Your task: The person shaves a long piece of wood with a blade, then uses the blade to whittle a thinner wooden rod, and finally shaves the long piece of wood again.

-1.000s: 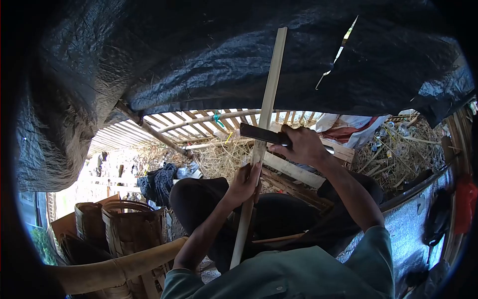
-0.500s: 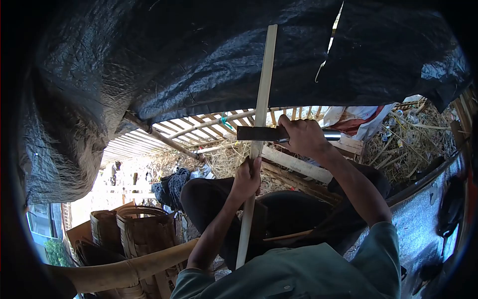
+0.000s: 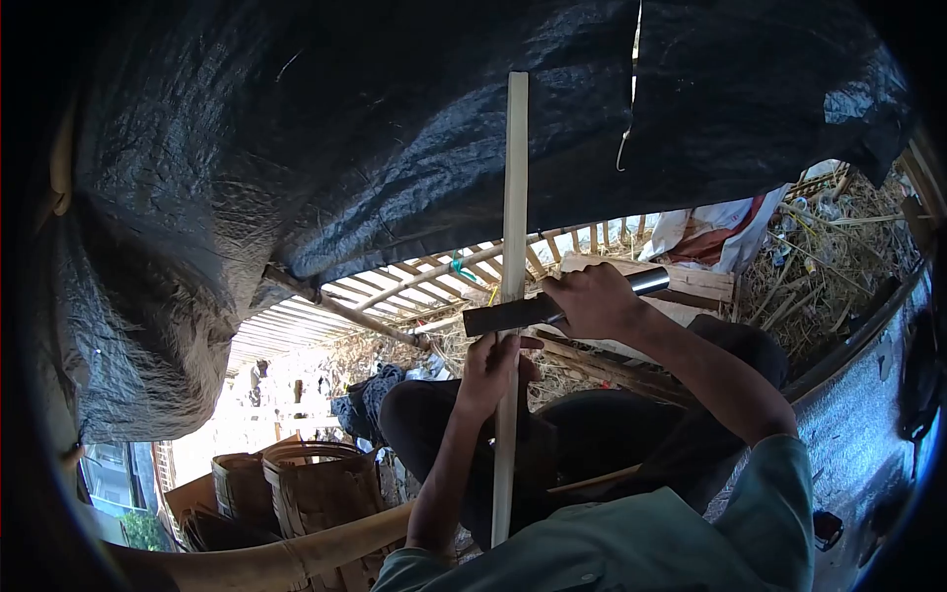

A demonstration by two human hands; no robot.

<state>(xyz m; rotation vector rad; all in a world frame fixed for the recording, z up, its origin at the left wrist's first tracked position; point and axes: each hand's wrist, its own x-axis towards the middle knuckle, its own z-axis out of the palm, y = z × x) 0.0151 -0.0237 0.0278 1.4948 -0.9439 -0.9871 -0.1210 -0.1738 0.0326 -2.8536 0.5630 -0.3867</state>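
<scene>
A long pale bamboo strip [image 3: 516, 187] stands nearly upright in front of me, running from above my hands down to my lap. My left hand [image 3: 490, 373] is closed around its lower half, with fingertips showing past its right side. In my right hand [image 3: 597, 304] is a knife with a broad dark blade [image 3: 493, 318] and a shiny metal handle [image 3: 647, 282]. Its blade lies across the strip just above my left hand, tilted with the handle end higher. My right fingers wrap the knife where blade and handle meet.
A dark plastic sheet [image 3: 395, 128] hangs overhead. A thick bamboo pole [image 3: 326, 538] crosses at lower left, beside woven baskets [image 3: 321, 483]. Wooden boards [image 3: 691, 281] and dry straw [image 3: 819, 247] lie beyond my crossed legs. A slatted bamboo fence [image 3: 385, 291] stands ahead.
The knife has moved down the strip towards my left hand, and its handle end has tilted upward. The strip stands more upright. Some fingers of my left hand now show farther right.
</scene>
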